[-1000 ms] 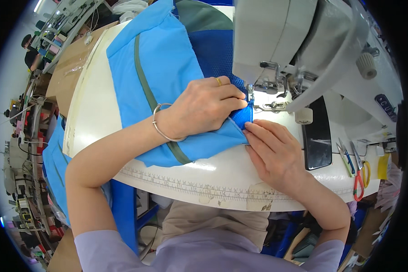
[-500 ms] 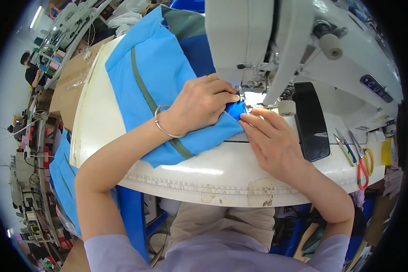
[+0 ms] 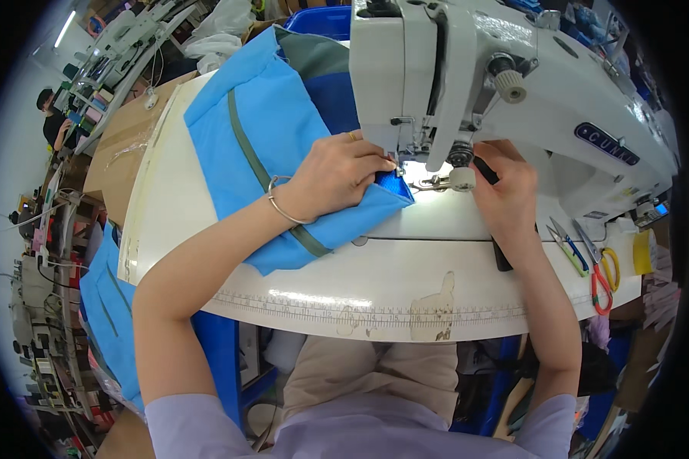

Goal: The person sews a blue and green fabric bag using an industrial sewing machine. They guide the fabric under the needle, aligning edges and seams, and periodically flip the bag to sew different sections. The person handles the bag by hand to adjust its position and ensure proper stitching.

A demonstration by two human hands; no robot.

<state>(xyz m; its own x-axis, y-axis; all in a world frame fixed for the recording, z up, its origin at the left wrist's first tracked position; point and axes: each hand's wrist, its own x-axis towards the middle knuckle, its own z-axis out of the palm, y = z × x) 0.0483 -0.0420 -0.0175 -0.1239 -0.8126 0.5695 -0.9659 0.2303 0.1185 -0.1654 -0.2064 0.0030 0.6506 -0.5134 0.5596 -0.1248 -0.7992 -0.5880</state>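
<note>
My left hand (image 3: 344, 170) pinches blue fabric (image 3: 256, 122) with a green stripe, pressing its folded bright-blue mesh corner (image 3: 391, 183) beside the presser foot (image 3: 400, 170) of a white sewing machine (image 3: 390, 69). My right hand (image 3: 507, 195) is right of the needle area, fingers curled, their tips partly behind machine parts; what they grip, if anything, is unclear. A dark flat object (image 3: 502, 260), mostly covered by that hand, lies on the machine bed under it.
Two scissors (image 3: 607, 283), snips (image 3: 568, 245) and a yellow roll (image 3: 643, 252) lie at right on the curved white table (image 3: 161, 183). Cardboard (image 3: 119, 145) is at left, more blue fabric (image 3: 111, 314) hangs below. A co-worker (image 3: 52, 122) is at far left.
My right hand has left the fabric corner, moving up and right behind the machine head's parts, its fingers now curled. My left hand stays on the fabric by the presser foot.
</note>
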